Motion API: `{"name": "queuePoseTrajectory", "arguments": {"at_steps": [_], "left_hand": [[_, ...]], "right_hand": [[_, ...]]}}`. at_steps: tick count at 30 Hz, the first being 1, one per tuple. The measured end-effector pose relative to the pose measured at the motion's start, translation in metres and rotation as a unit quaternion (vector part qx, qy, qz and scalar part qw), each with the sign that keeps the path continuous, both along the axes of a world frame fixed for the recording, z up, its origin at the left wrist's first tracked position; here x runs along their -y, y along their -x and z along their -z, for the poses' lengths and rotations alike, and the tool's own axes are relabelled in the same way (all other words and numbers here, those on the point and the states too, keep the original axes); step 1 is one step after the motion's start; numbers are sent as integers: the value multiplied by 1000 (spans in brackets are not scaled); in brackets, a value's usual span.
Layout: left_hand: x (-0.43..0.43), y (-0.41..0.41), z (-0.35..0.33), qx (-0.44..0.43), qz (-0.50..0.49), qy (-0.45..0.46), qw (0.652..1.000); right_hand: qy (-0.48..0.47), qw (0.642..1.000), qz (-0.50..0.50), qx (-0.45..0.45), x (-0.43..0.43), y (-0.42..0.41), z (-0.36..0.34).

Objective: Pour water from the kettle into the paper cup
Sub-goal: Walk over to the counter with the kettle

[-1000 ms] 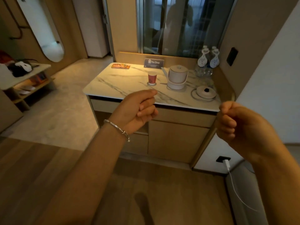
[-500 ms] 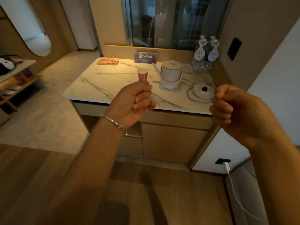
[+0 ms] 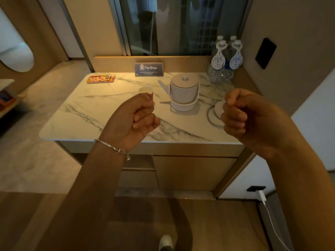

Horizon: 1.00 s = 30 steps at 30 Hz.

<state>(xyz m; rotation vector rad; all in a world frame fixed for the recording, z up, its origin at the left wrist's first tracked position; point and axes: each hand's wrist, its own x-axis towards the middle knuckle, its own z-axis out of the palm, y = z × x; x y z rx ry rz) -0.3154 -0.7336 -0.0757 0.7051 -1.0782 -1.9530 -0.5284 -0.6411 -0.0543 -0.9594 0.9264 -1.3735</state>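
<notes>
The step in hand looked to be the approach: nothing had been grasped, and the kettle (image 3: 184, 91) stood upright on the marble worktop (image 3: 101, 113), toward its back right part, its spout pointing left at the paper cup (image 3: 146, 90). To do it well, the right hand (image 3: 253, 116) would best take the kettle's handle on the right side, lift it straight, and tip slowly so the spout came over the cup's mouth, while the left hand (image 3: 134, 120) steadied the light cup, which could easily topple.

The cup stood just left of the spout, near the worktop's middle, its lower part hidden behind the left hand. Both hands were curled into loose fists, empty, raised above the front edge of the worktop and touching nothing. A round base (image 3: 217, 110) lay near the right edge, partly hidden by the right hand; water bottles (image 3: 226, 60) stood in the back right corner.
</notes>
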Motion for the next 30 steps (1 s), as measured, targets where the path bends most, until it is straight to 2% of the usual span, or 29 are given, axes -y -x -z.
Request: {"name": "queuePoseTrajectory", "arguments": {"at_steps": [8,12,23,30], "left_hand": [[95,27,2,0,46,-5,999],[139,49,9,8,80,26,996],[224,76,30,8,49,26,998],[276,65,39,23,45,30,998]], "right_hand": [[-7,999,23,25,80,25,10],[-22,999,33,24,121,43,18],[-39,999,4,11,217,85,25],[-6,1000,-24,-1,263,84,33]]}}
